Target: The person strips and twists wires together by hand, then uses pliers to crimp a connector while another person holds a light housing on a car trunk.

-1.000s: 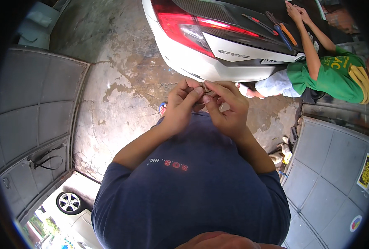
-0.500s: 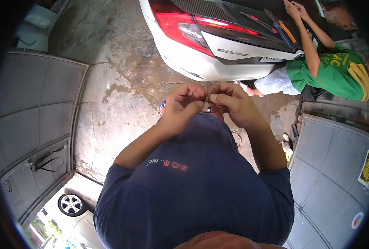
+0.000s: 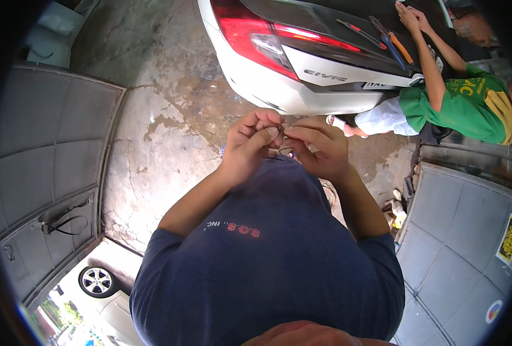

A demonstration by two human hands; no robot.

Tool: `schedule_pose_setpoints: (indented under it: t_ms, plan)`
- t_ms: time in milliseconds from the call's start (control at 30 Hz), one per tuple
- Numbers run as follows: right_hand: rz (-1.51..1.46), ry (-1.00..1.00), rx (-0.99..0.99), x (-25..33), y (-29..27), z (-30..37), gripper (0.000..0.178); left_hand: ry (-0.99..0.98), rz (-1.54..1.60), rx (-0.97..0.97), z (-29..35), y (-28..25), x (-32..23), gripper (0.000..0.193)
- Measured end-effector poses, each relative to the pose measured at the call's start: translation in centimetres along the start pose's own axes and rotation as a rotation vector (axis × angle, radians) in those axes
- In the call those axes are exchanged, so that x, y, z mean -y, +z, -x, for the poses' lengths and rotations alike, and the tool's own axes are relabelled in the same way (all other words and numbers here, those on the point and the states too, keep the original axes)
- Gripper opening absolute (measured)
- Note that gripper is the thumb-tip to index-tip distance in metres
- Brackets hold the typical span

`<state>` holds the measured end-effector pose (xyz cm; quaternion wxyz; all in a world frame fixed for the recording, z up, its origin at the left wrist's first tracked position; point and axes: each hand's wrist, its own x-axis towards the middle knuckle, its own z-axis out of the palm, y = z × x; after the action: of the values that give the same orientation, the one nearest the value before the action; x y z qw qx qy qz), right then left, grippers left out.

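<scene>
In front of my chest, my left hand (image 3: 252,141) and my right hand (image 3: 320,147) come together, fingertips almost touching. Between them is a thin, wire-like strand (image 3: 284,131), small and dark, with part of it seeming to curve below the fingers. The left thumb and curled fingers pinch one part of it. My right thumb and forefinger close on the other side. The fingers hide most of the strand, so its exact kind cannot be made out.
Ahead stands a white car (image 3: 308,98); on its dark trunk lie orange-and-blue-handled pliers (image 3: 395,46) and a red-and-black hand tool (image 3: 362,33). A co-worker in a green shirt (image 3: 457,109) leans there, hands together. Grey metal gates (image 3: 54,150) flank me on cracked concrete.
Both hands have shifted slightly left, and my right fingers have turned and spread a little. More of the thin strand now shows between them. The co-worker has barely moved.
</scene>
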<state>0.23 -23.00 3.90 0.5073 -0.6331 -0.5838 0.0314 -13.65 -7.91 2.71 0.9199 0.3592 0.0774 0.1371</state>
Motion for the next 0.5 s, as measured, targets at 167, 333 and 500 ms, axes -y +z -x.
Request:
schedule_pose_setpoints:
  t_ms: [167, 333, 500]
  plan:
    - [0.079, -0.067, -0.064, 0.7, 0.3, 0.1, 0.017, -0.011, -0.217, 0.072, 0.1, 0.2, 0.1, 0.015]
    - [-0.640, 0.800, 0.129, 0.7, -1.0, 1.0, 0.012, -0.047, -0.338, 0.030, 0.7, 0.9, 0.6, 0.011]
    - [-0.763, 0.826, 0.171, 0.0, -2.3, 1.1, 0.017, -0.131, -0.301, 0.017, 0.4, 0.3, 0.3, 0.003]
